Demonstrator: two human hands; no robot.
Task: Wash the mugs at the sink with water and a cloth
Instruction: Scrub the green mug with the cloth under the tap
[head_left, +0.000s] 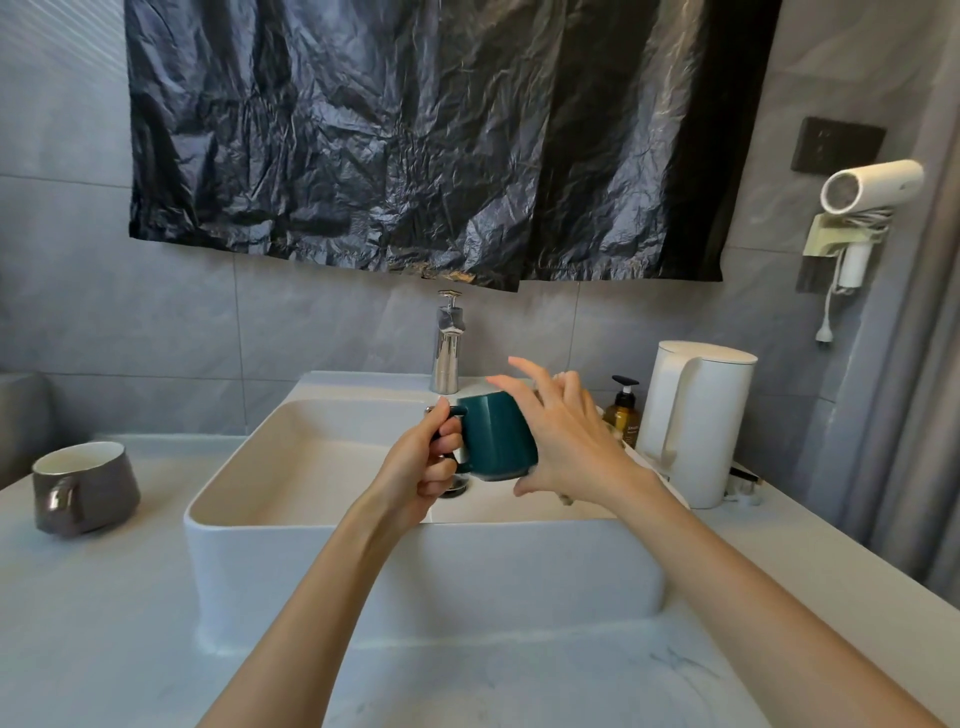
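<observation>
A dark green mug (496, 436) hangs upright over the white sink basin (311, 519), just in front of the chrome tap (448, 345). My left hand (426, 465) grips its handle. My right hand (563, 441) lies against the mug's right side, fingers spread and partly lifted off it. A second mug (85, 488), grey-brown with a pale inside, stands on the counter left of the sink. I see no water running from the tap. No cloth shows.
A white electric kettle (696, 421) and an amber pump bottle (622, 413) stand right of the sink. A hair dryer (865, 195) hangs on the right wall. Black plastic sheeting (415, 135) covers the wall above the tap. The drain (457, 486) sits below the mug.
</observation>
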